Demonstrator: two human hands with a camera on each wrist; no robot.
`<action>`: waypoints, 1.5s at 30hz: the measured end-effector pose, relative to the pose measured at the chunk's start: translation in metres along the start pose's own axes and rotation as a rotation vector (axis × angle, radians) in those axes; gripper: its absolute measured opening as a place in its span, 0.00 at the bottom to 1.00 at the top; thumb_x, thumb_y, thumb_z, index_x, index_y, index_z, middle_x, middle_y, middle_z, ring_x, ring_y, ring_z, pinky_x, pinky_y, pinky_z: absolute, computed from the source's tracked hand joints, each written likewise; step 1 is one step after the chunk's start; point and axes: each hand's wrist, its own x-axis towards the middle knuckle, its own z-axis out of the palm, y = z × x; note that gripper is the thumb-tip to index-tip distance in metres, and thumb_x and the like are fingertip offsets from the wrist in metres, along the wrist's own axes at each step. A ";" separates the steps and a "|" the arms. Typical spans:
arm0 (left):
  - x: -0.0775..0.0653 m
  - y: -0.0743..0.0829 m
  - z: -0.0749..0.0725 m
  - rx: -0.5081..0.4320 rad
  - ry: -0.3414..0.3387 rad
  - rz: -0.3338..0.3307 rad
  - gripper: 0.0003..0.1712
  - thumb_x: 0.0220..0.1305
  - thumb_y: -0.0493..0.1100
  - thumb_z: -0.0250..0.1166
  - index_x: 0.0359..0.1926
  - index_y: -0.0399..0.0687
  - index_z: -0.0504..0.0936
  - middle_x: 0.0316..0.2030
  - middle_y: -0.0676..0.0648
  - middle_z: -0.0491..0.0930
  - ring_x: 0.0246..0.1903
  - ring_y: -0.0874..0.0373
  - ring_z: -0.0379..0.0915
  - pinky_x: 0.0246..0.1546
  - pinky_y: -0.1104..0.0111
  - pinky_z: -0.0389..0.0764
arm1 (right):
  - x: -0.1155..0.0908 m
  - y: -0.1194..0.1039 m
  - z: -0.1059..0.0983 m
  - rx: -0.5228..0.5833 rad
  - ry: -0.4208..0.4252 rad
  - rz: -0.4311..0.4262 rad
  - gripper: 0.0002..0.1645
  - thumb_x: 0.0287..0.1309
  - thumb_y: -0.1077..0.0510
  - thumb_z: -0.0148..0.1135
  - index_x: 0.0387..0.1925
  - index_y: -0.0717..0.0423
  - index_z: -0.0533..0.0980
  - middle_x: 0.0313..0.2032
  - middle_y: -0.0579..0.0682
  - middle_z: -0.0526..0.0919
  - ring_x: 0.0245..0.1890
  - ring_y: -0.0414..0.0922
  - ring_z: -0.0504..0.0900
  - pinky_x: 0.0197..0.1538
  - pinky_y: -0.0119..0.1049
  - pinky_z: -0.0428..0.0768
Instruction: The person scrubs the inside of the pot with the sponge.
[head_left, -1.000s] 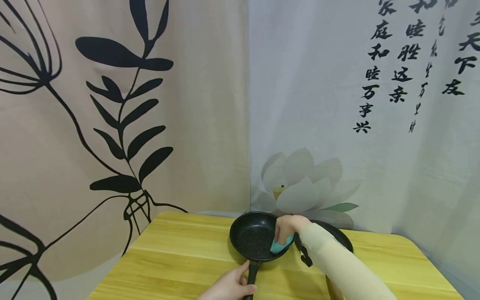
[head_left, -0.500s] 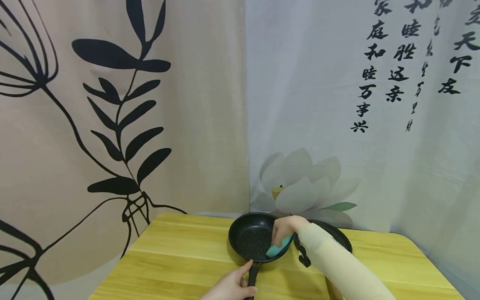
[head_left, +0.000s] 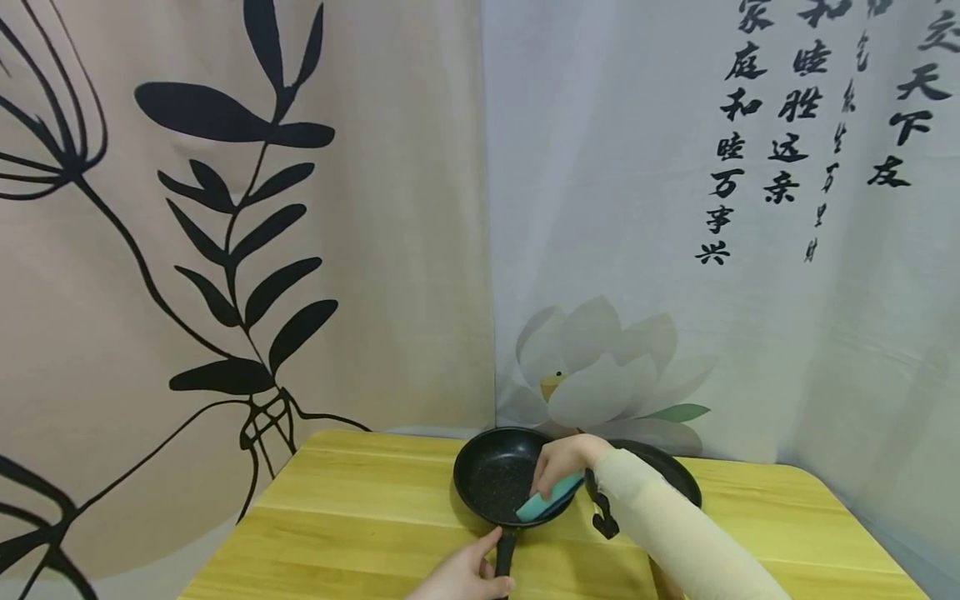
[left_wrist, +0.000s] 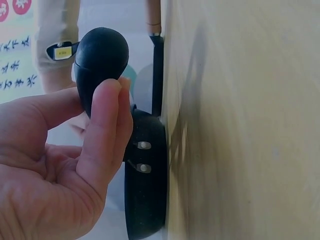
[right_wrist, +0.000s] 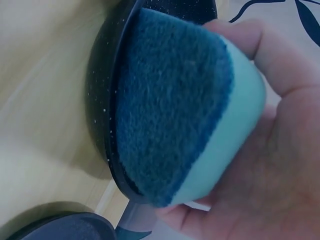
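Note:
A black speckled frying pan (head_left: 487,479) sits on the wooden table, its handle pointing toward me. My left hand (head_left: 465,571) grips the black handle (left_wrist: 102,52), with the thumb and fingers on either side. In my right hand (head_left: 561,460) is a two-layer sponge (right_wrist: 175,100), pale turquoise with a dark blue-green scouring side. Fingers and thumb pinch it by the pale layer. The sponge lies along the inner right wall of the pan, near the handle end, and its scouring side faces the rim in the right wrist view.
A second dark pan (head_left: 675,475) with a wooden handle (left_wrist: 153,17) stands just right of the first, partly hidden under the right sleeve. A small black piece (head_left: 604,521) hangs near the right cuff. Printed curtains rise behind the table (head_left: 360,492).
The sponge and right hand have moved left and toward the handle along the pan's inner wall. The left hand keeps its grip, and the head view has shifted slightly.

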 end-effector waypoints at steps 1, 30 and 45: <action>0.004 -0.007 0.000 0.003 -0.006 0.004 0.43 0.63 0.47 0.67 0.69 0.27 0.59 0.24 0.49 0.79 0.25 0.59 0.76 0.27 0.68 0.76 | 0.001 0.000 0.000 0.006 -0.009 -0.001 0.15 0.43 0.50 0.68 0.37 0.32 0.86 0.42 0.31 0.83 0.44 0.34 0.77 0.49 0.45 0.77; 0.063 -0.100 -0.003 -0.116 -0.066 0.007 0.54 0.55 0.57 0.72 0.73 0.36 0.56 0.27 0.43 0.82 0.27 0.50 0.79 0.25 0.62 0.78 | 0.008 -0.016 0.011 0.178 -0.009 -0.061 0.19 0.54 0.44 0.63 0.49 0.34 0.82 0.54 0.39 0.79 0.55 0.45 0.75 0.45 0.53 0.77; 0.043 -0.074 -0.001 -0.072 -0.055 0.033 0.52 0.60 0.58 0.68 0.73 0.34 0.55 0.26 0.48 0.80 0.25 0.58 0.77 0.25 0.67 0.77 | 0.024 -0.030 0.021 0.338 0.051 -0.091 0.22 0.60 0.43 0.60 0.53 0.44 0.81 0.54 0.44 0.79 0.55 0.50 0.75 0.44 0.51 0.78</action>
